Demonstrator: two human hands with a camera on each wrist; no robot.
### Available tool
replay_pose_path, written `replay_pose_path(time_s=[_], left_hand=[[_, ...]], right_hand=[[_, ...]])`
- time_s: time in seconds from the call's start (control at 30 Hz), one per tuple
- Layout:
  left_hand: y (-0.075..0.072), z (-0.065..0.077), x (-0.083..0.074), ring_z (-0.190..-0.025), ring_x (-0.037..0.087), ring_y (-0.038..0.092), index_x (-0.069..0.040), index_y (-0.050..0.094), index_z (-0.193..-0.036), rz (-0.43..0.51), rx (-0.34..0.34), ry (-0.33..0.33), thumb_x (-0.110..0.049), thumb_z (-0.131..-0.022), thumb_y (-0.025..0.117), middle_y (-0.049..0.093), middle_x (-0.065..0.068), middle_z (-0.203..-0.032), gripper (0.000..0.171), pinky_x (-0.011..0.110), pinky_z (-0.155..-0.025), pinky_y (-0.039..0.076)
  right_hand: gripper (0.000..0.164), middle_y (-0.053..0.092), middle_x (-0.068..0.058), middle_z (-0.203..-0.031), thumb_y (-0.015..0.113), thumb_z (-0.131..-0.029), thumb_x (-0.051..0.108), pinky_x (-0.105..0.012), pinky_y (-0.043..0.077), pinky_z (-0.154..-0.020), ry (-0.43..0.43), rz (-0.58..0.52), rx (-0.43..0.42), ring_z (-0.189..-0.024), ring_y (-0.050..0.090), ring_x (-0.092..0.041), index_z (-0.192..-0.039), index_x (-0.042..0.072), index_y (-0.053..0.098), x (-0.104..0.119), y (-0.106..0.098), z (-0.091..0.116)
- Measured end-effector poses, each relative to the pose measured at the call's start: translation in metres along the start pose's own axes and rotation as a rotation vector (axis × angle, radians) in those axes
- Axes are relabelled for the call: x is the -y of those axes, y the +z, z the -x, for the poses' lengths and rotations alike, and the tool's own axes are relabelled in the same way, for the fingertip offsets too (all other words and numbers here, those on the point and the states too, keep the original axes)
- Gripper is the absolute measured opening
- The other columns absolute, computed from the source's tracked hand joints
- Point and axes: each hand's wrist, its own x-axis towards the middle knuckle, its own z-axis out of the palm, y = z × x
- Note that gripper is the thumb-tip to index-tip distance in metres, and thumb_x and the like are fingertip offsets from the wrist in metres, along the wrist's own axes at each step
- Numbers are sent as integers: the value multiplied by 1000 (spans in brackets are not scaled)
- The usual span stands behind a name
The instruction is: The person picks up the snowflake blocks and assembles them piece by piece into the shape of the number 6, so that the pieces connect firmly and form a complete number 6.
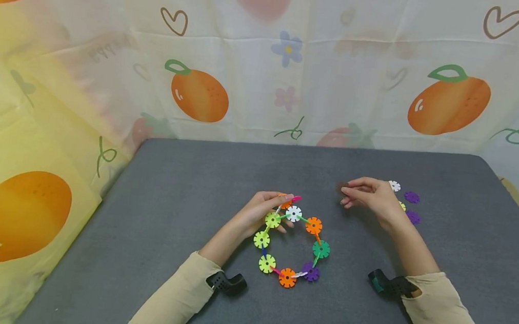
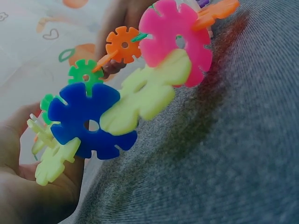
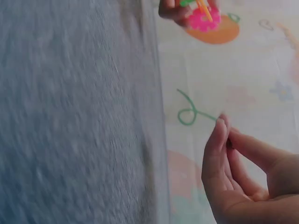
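Observation:
A ring of linked, notched flower-shaped plastic discs (image 1: 261, 240) in several colours stands over the grey table. My left hand (image 1: 262, 208) holds its upper left part, with the thumb at an orange disc (image 1: 285, 201) and a pink disc (image 1: 297, 199) beside it. Up close in the left wrist view are a blue disc (image 2: 88, 114) and a larger-looking pink disc (image 2: 168, 39) of the ring. Right of the ring, my right hand (image 1: 372, 195) is raised with thumb and fingertips together. A blurred brown patch (image 1: 342, 186) shows at those fingertips; the right wrist view shows no clear piece there.
Loose discs lie right of my right hand: white (image 1: 395, 185), purple (image 1: 412, 197), another purple disc (image 1: 413, 217), and a yellow disc (image 1: 402, 206) partly hidden by the hand. A printed curtain (image 1: 303, 83) hangs behind the grey table (image 1: 167, 210). Both wrists wear black bands.

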Motion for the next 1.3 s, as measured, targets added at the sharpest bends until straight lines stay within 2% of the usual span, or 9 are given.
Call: replay_pose_path(time_s=[0.3, 0.5, 0.67, 0.8, 0.93, 1.07, 1.13, 1.2, 1.3], left_hand=[[1, 0, 1, -69, 20, 74, -2, 57, -133, -4, 1, 0, -33, -95, 63, 52, 16, -140, 49, 33, -57, 61], [4, 0, 1, -69, 21, 74, -2, 58, -132, 8, 6, 0, -32, -95, 64, 53, 17, -139, 48, 33, -56, 61], [5, -1, 1, -69, 20, 74, -1, 58, -131, -2, 16, -2, -32, -96, 63, 54, 18, -138, 47, 32, -56, 61], [6, -1, 1, -69, 20, 74, -1, 60, -127, -15, 18, -6, -32, -96, 63, 59, 15, -128, 45, 32, -56, 61], [7, -1, 1, -69, 20, 74, 2, 62, -122, -26, 22, -5, -31, -95, 63, 64, 9, -105, 42, 32, -56, 61], [9, 0, 1, -69, 21, 74, 3, 64, -118, -52, 25, 4, -30, -95, 65, 60, 5, -84, 40, 36, -60, 62], [10, 0, 1, -71, 19, 73, 3, 64, -118, -61, 15, 14, -29, -94, 65, 60, 4, -82, 39, 37, -64, 62], [11, 0, 2, -75, 12, 70, 3, 65, -117, -90, -16, 34, -28, -95, 65, 63, 1, -85, 38, 32, -69, 61], [13, -1, 2, -81, 10, 61, 2, 66, -116, -102, -67, 49, -26, -94, 65, 65, -3, -90, 36, 26, -74, 54]], right_hand=[[45, 75, 4, -84, 63, -96, 18, -34, 61, -78, 23, -75, -19, -74, 73, -10, -125, -15, 52, 2, 21, 0], [40, 74, 0, -78, 65, -95, 18, -37, 62, -73, 41, -96, -17, -68, 71, -11, -118, -14, 57, 2, 43, 0], [33, 72, -1, -75, 64, -95, 15, -35, 62, -68, 39, -100, -1, -63, 69, -12, -111, -13, 60, 2, 58, 0], [31, 72, -3, -74, 64, -95, 14, -32, 61, -65, 48, -80, 9, -61, 68, -11, -109, -13, 61, 1, 63, -1], [31, 72, -2, -74, 64, -95, 15, -31, 61, -66, 57, -63, 17, -61, 68, -11, -109, -12, 62, 1, 66, 0], [29, 70, 2, -72, 64, -95, 16, -30, 60, -65, 67, -69, 16, -61, 67, -10, -108, -10, 63, 2, 69, 1], [26, 70, 3, -72, 64, -95, 17, -29, 60, -65, 81, -86, 9, -62, 67, -9, -106, -7, 63, 2, 70, 2], [20, 69, 4, -74, 65, -95, 18, -26, 59, -66, 99, -123, 0, -65, 66, -8, -101, -1, 64, 2, 71, 3], [11, 69, 5, -78, 66, -94, 19, -22, 56, -68, 125, -198, -7, -69, 64, -7, -95, 7, 66, 2, 72, 4]])
